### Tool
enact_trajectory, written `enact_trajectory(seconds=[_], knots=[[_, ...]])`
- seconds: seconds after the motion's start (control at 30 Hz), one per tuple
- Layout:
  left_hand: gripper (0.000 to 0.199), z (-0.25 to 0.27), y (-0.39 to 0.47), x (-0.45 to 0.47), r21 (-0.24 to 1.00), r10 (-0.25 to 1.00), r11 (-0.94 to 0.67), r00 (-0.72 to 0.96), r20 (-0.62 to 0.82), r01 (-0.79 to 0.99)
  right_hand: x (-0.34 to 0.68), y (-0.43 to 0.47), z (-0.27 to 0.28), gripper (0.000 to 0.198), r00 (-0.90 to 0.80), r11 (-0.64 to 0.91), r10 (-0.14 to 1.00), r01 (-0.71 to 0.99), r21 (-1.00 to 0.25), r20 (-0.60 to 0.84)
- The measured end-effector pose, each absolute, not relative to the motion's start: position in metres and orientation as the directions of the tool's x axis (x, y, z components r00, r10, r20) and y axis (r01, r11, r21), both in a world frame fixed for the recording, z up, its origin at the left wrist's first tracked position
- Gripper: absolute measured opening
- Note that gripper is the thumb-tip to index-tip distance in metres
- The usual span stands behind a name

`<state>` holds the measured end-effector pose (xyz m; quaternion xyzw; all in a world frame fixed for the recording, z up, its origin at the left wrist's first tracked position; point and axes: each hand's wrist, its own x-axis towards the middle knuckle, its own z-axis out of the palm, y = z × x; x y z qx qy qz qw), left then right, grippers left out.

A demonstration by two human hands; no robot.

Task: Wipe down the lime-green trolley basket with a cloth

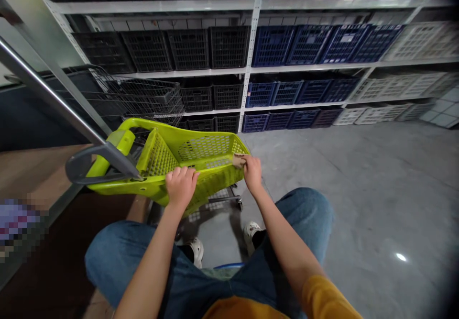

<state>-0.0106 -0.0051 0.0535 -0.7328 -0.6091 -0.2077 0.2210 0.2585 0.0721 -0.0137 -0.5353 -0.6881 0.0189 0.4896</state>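
With fingertips closed together, the right hand [253,168] pinches a tan scrap [239,160] at a corner of the green cart [215,181], while the left hand [181,184], fingers bunched, curls over its side, likely for steadiness, before shelved crates [188,50].

The grey floor [340,180] carries the lime-green cart [215,180] and 2 white shoes [196,252]. On the white shelves [161,6] sit black crates [188,49], blue crates [309,44] and pale crates [383,84].
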Motion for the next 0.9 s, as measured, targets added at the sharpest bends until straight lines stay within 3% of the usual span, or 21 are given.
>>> enact_trajectory(seconds=[0.1, 0.27, 0.37, 0.43, 0.6, 0.7, 0.77, 0.9], knots=[[0.036, 0.054, -0.005, -0.009, -0.079, 0.796, -0.142, 0.161, 0.583, 0.987, 0.228, 0.065, -0.014, 0.030, 0.087, 0.418, 0.749, 0.707, -0.570, 0.657], [0.035, 0.054, -0.005, -0.011, -0.085, 0.796, -0.147, 0.169, 0.581, 0.985, 0.169, 0.042, -0.011, 0.033, -0.249, 0.672, 0.653, 0.625, -0.396, 0.715], [0.035, 0.053, -0.005, -0.012, -0.084, 0.796, -0.158, 0.177, 0.579, 0.984, 0.200, 0.051, -0.018, 0.039, -0.324, 0.721, 0.623, 0.589, -0.363, 0.712], [0.034, 0.053, -0.005, -0.012, -0.075, 0.795, -0.160, 0.173, 0.581, 0.984, 0.239, 0.064, -0.026, 0.038, -0.197, 0.650, 0.662, 0.631, -0.423, 0.723], [0.034, 0.053, -0.005, -0.009, -0.062, 0.797, -0.159, 0.165, 0.581, 0.985, 0.293, 0.091, -0.049, 0.032, 0.397, 0.243, 0.684, 0.667, -0.705, 0.612], [0.034, 0.054, -0.005, -0.008, -0.067, 0.800, -0.148, 0.159, 0.578, 0.987, 0.268, 0.086, -0.058, 0.027, 0.514, 0.138, 0.658, 0.636, -0.759, 0.550], [0.034, 0.054, -0.005, -0.007, -0.080, 0.800, -0.138, 0.159, 0.578, 0.987, 0.230, 0.073, -0.060, 0.027, 0.433, 0.215, 0.680, 0.654, -0.725, 0.592], [0.034, 0.054, -0.006, -0.008, -0.112, 0.797, -0.129, 0.171, 0.579, 0.985, 0.155, 0.039, -0.052, 0.031, 0.050, 0.553, 0.684, 0.615, -0.562, 0.728]])
